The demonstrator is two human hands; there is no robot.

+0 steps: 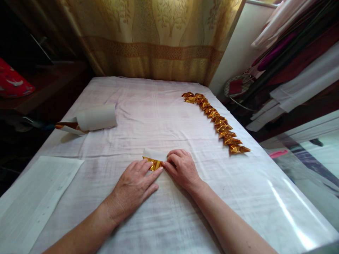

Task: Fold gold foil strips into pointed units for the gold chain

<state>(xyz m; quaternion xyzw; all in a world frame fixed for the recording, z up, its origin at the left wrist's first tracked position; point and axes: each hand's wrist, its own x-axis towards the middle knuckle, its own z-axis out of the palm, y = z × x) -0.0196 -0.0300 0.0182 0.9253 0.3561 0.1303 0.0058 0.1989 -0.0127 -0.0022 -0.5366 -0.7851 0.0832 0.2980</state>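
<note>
A small sheet of gold foil paper [155, 153], white on its back, lies on the cloth-covered table with its near part folded over to the gold side. My left hand [135, 181] rests flat on the near gold edge, its fingers stretched out. At the right end of the fold, the thumb and fingers of my right hand [182, 167] pinch the paper. A curved row of folded gold foil pieces [219, 124] sits at the right, apart from both hands.
A curled stack of white-backed gold paper [97, 117] lies at the left. Nearer is a printed white sheet [50, 190]. A curtain [156, 46] hangs behind the table [148, 102]; hanging clothes [304, 70] are at the right and a red patterned object [13, 81] far left.
</note>
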